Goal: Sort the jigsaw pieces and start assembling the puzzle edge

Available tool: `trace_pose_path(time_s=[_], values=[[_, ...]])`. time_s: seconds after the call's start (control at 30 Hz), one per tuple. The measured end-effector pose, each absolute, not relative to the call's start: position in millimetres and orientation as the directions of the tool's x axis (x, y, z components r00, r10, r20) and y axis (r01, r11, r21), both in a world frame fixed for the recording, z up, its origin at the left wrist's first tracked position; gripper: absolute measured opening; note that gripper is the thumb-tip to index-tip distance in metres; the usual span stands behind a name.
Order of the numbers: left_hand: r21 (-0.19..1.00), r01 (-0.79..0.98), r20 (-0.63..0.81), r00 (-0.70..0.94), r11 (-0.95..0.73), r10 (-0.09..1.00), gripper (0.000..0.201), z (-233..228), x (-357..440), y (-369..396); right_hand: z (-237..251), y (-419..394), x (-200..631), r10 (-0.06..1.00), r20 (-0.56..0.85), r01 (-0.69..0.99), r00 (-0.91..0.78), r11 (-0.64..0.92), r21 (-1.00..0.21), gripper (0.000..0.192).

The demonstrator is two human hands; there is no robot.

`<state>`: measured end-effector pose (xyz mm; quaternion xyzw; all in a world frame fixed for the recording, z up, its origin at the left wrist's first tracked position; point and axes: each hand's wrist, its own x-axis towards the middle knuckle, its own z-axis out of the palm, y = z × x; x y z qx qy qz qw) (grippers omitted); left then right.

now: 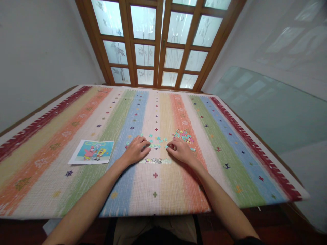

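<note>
Both my hands rest on a striped tablecloth point(76, 143) over small jigsaw pieces. My left hand point(136, 149) has its fingers curled by a small joined cluster of pieces point(155, 146). My right hand point(178, 150) pinches a piece at its fingertips next to that cluster. A finished strip of joined pieces point(155, 161) lies just in front of both hands. A loose pile of colourful pieces point(184, 135) sits beyond my right hand. Several single pieces point(159, 139) lie scattered between the hands.
A printed cartoon reference picture point(92, 151) lies flat to the left of my left hand. Behind the table stands a wooden window with frosted panes point(158, 41). A glass sheet point(270, 109) leans against the right wall.
</note>
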<state>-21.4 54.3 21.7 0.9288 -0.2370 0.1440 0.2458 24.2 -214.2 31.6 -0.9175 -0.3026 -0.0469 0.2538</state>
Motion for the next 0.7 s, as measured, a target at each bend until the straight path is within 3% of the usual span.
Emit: trace_pose_path(time_s=[0.13, 0.37, 0.57, 0.7], values=[[0.364, -0.486, 0.409, 0.850, -0.794, -0.333, 0.023, 28, -20, 65, 32, -216, 30, 0.509, 0.260, 0.566, 0.821, -0.661, -0.492, 0.012], [0.332, -0.334, 0.435, 0.884, -0.882, -0.171, 0.032, 34, -12, 106, 37, -210, 41, 0.514, 0.254, 0.570, 0.819, -0.683, -0.456, 0.013], [0.324, -0.381, 0.321, 0.905, -0.866, -0.278, 0.040, 40, -14, 128, 43, -195, 46, 0.529, 0.250, 0.581, 0.811, -0.673, -0.458, 0.014], [0.306, -0.362, 0.297, 0.915, -0.881, -0.273, 0.038, 38, -15, 131, 45, -185, 51, 0.538, 0.231, 0.578, 0.811, -0.672, -0.464, 0.014]])
